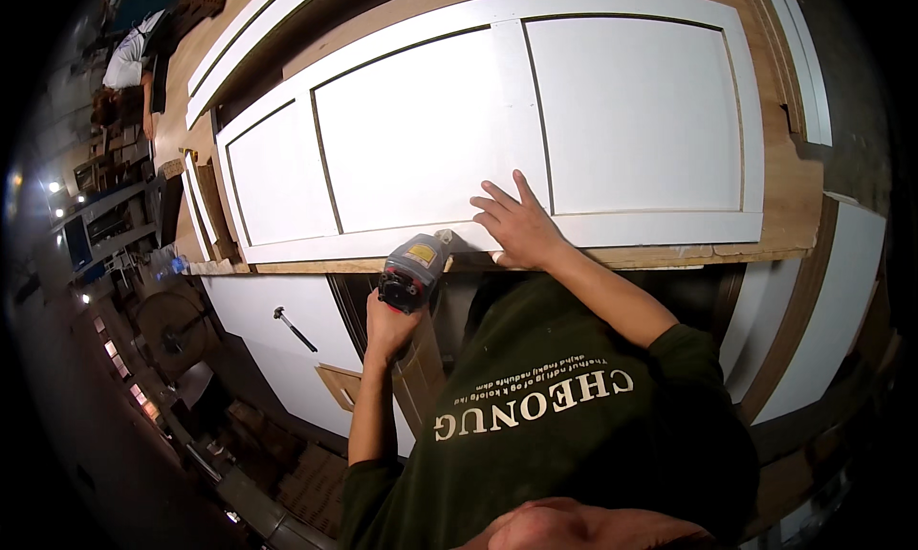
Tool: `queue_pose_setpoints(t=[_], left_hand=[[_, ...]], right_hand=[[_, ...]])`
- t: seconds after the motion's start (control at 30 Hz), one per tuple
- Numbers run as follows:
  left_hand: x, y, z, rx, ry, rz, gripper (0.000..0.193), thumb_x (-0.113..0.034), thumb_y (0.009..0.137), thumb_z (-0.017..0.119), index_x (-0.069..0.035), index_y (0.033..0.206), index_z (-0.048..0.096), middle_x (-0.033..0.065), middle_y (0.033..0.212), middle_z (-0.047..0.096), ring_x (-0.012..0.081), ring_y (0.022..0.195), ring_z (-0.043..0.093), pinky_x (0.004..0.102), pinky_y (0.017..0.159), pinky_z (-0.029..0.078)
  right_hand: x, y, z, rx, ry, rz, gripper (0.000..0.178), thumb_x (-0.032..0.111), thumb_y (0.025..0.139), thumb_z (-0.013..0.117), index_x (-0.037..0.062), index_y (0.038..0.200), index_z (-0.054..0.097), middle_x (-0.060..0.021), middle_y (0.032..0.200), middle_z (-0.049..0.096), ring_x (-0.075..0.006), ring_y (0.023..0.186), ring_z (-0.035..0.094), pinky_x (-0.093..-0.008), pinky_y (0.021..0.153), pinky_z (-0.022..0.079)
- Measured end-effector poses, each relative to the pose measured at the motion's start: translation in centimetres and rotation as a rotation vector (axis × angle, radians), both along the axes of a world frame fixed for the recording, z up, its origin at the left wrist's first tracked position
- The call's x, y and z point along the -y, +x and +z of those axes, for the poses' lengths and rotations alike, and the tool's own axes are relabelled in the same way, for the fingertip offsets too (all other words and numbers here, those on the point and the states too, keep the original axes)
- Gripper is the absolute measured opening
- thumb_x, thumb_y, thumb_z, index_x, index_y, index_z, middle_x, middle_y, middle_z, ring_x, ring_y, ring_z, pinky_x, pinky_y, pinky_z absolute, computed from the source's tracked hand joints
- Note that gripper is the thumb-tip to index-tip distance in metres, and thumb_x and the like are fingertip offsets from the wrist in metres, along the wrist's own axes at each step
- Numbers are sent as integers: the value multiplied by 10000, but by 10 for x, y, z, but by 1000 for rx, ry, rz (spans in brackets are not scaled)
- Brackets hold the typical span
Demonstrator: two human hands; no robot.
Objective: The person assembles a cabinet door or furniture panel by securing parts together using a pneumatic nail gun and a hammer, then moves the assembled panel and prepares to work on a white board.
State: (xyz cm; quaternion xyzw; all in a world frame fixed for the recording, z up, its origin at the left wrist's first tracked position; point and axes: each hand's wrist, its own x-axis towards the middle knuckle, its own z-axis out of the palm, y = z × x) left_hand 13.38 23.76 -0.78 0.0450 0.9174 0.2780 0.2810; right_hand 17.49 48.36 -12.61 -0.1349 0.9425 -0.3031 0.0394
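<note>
I have the left hand (390,328) in front of the wooden table (801,201), and its grip is clamped on the handle of a grey power tool (418,258). The body of this tool is above the hand, and its nose is at the near rail of a large white panel (411,120). Whether the nose touches the panel, I cannot tell.

The panel lies flat on the table, with its long near side along the table's front edge. It has a frame with three sunk fields, and narrow dark lines run along them. My right hand (521,230) rests on the panel near the front edge, to the right of the tool. Its grip is apart, with the fingers spread over the white surface.

Lower than the table, on the left, I see a hammer (295,329), which lies on a white board (258,311). Long white strips (251,51) are behind the panel at its left, and other white pieces (805,62) are beyond its right end. At the upper left there is another person (134,57) in a white top.
</note>
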Motion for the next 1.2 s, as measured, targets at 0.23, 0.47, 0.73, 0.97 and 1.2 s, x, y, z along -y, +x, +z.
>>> queue_pose_setpoints(t=[0.23, 0.47, 0.73, 0.97, 1.2], left_hand=[[-2, -9, 7, 21, -27, -62, 270, -160, 675, 719, 16, 868, 652, 173, 787, 669, 281, 745, 675, 344, 679, 506], [-2, -13, 8, 63, -16, -23, 295, -125, 642, 721, 9, 896, 657, 173, 835, 682, 299, 788, 674, 352, 717, 510], [0, -14, 7, 35, -27, -62, 276, -121, 666, 710, 12, 902, 658, 170, 834, 685, 294, 794, 677, 351, 724, 511], [0, -16, 10, 50, -25, -80, 270, -137, 672, 712, -3, 900, 660, 170, 811, 679, 315, 782, 676, 352, 707, 512], [-4, -17, 14, -14, -107, -127, 255, -187, 654, 741, -12, 823, 665, 177, 761, 662, 357, 754, 654, 385, 684, 513]], right_hand=[[1, 1, -1, 14, -22, -22, 560, 334, 587, 801, 111, 1069, 623, -36, 1321, 506, -230, 1347, 363, -587, 1139, 138], [-39, -5, 18, -16, -285, -243, 595, 399, 667, 781, 111, 1140, 565, -68, 1340, 485, -257, 1344, 365, -523, 1145, 189], [-95, 33, 31, 197, 54, -305, 874, 461, 646, 785, 124, 1366, 424, -100, 1491, 312, -288, 1414, 229, -538, 1141, 181], [-89, 46, 22, 219, 113, -230, 997, 490, 580, 802, 114, 1405, 388, -93, 1538, 236, -269, 1441, 156, -540, 1157, 111], [-84, 43, 22, 225, 164, -207, 1024, 470, 552, 825, 119, 1407, 385, -85, 1539, 234, -281, 1445, 140, -555, 1156, 101]])
